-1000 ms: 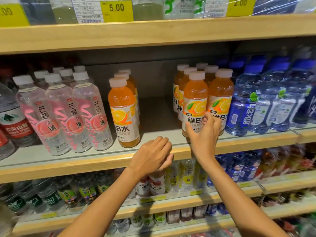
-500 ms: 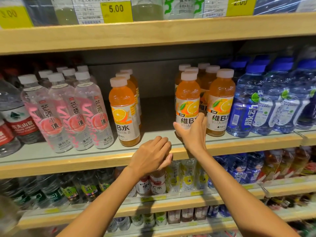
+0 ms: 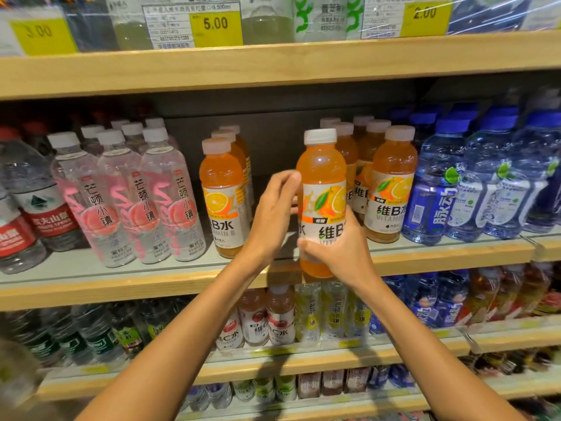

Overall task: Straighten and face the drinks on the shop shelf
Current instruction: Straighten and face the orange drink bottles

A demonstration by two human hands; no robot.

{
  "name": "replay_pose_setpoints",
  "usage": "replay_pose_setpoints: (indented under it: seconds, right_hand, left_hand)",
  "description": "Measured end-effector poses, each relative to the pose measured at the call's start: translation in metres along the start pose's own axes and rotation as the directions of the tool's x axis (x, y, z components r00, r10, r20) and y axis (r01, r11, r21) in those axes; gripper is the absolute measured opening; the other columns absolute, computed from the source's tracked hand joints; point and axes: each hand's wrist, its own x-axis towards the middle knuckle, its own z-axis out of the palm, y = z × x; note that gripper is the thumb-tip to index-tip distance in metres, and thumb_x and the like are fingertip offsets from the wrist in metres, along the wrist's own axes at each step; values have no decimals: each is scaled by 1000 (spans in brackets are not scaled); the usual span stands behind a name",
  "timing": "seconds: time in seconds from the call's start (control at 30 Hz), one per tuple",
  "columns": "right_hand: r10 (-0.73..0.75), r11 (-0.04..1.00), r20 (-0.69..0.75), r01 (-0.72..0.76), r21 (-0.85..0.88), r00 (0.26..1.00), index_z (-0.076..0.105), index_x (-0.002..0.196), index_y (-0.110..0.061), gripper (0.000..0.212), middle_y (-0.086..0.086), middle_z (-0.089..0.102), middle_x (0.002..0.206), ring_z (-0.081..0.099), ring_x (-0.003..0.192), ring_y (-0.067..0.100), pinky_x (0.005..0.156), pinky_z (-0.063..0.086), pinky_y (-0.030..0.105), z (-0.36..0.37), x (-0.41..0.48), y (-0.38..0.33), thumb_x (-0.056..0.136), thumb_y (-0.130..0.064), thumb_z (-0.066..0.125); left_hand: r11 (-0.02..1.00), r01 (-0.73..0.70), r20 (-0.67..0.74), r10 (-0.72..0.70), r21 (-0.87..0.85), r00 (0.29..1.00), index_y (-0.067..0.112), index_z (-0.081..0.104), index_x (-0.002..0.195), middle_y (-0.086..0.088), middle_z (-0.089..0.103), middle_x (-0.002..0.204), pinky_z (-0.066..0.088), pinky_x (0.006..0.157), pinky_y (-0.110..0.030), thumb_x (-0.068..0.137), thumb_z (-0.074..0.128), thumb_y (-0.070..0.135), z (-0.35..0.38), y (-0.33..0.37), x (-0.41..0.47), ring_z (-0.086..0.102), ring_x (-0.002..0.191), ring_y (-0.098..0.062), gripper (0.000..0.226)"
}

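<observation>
Right hand (image 3: 340,250) is wrapped round a smooth, rounded plastic orange bottle (image 3: 321,177) with a white cap, left hand (image 3: 273,220) loose-fingered against its side, over the wooden shelf (image 3: 121,287) lip.

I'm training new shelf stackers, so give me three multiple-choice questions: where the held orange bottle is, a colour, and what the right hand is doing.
1. Where is the held orange bottle? A) in front of the middle shelf edge B) standing on the top shelf C) behind blue bottles
2. Colour of the 5.00 price tag? A) red B) yellow C) white
3. The right hand is: A) idle B) flat on a shelf C) gripping the bottle
Answers: 1 A, its base overlaps the wooden edge; 2 B, yellow behind the digits; 3 C, it wraps the label.
</observation>
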Motion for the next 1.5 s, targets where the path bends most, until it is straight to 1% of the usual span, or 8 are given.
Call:
replay_pose_setpoints:
  seconds: [0.17,0.3,0.5,0.63,0.83,1.03,1.23,1.5]
  right_hand:
    - [15,998,60,-19,68,998,48,111,-23,63,-7,68,89,66,79,5,69,57,28,12,-19,-16,59,-21,84]
    - [1,999,34,-2,51,999,45,102,-29,61,-14,64,80,62,76,-6,57,46,8,17,-27,-22,54,-27,81]
    - [-5,938,256,-84,335,967,50,118,-23,64,-10,71,100,67,93,6,75,54,23,9,-29,-17,62,-36,79]
    - [76,588,623,-540,602,778,49,131,-7,94,12,70,112,68,99,26,84,55,37,-1,-27,-9,59,-60,80]
    - [-238,328,802,-732,597,547,49,126,-4,80,18,64,104,65,92,29,87,53,42,11,-35,-19,74,-61,68]
    - [-100,433,757,-656,618,646,51,122,-7,72,17,66,95,66,79,26,69,57,35,15,-40,-22,72,-52,75]
    - [97,759,421,-340,554,902,64,113,-23,55,9,73,98,71,86,23,69,56,28,8,-42,-23,66,-50,77]
    - [116,993,19,-116,-14,993,47,111,-28,54,-13,64,95,62,85,0,64,46,15,16,-50,-14,68,-52,69]
  left_hand:
    - [985,15,-53,-25,-170,998,22,55,117,2,68,106,55,76,-21,80,61,57,13,25,-5,69,94,-8,52]
    - [987,-53,-128,34,-154,991,21,59,109,4,70,95,53,69,-17,73,74,40,15,33,-11,70,86,-7,43]
    - [987,5,-171,-33,-160,985,17,62,101,-2,70,92,56,69,-25,82,72,27,9,34,-8,70,81,-14,24]
    - [806,284,131,-253,-519,959,10,67,93,-10,70,87,57,66,-32,73,71,34,-5,38,-2,68,71,-21,32]
    - [487,503,536,-82,-714,840,8,60,102,-7,65,92,54,71,-30,67,72,41,-10,31,9,65,74,-20,49]
    - [423,550,594,-34,-720,804,6,61,111,-11,68,100,55,78,-33,65,80,41,-16,13,8,67,84,-24,61]
    - [925,211,59,-202,-315,978,17,65,102,3,73,82,54,63,-21,86,54,55,-21,10,3,70,76,-10,42]
    - [984,128,-113,-142,-121,983,18,58,121,2,70,105,55,77,-22,73,63,59,4,23,-8,69,91,-5,64]
